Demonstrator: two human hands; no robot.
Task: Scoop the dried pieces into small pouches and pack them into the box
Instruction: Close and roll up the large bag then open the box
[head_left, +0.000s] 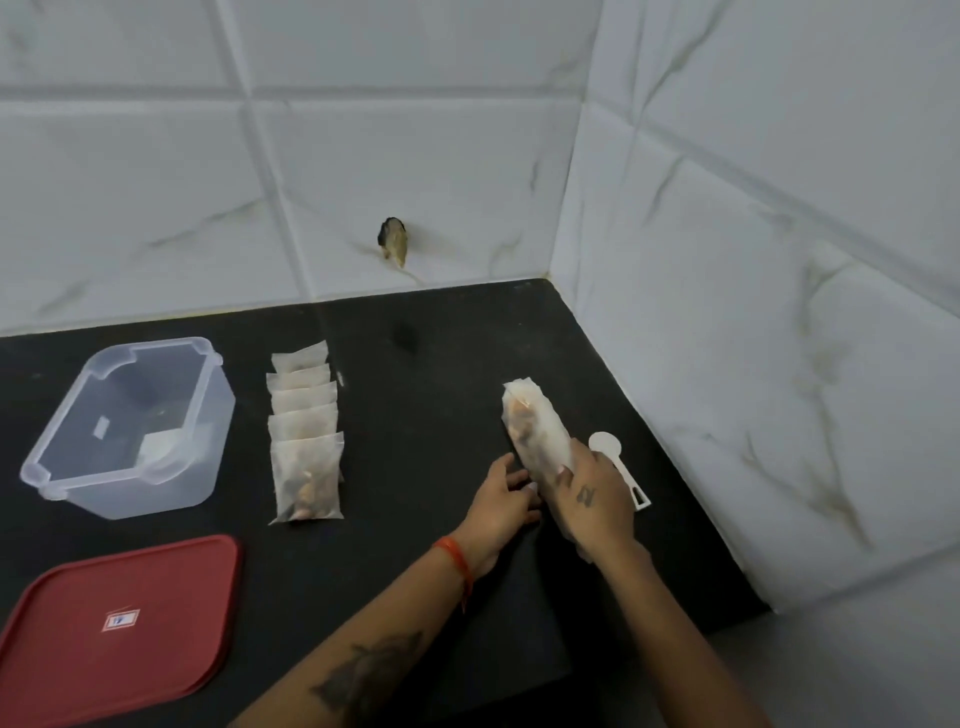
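One red flat plastic lid (117, 626) lies nearest, one clear lidless plastic box (130, 426) behind it. Five filled white paper pouches (306, 434) overlap in a row. The left hand (501, 501) rests with loose fingers beside a sixth pouch (535, 428), gripped by the right hand (597, 506). One white plastic scoop (618, 467) lies just right.

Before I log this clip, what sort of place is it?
Probably a home kitchen corner: a black stone-like countertop meets white marble-patterned wall tiles, with a clear plastic food box and its red lid laid out.
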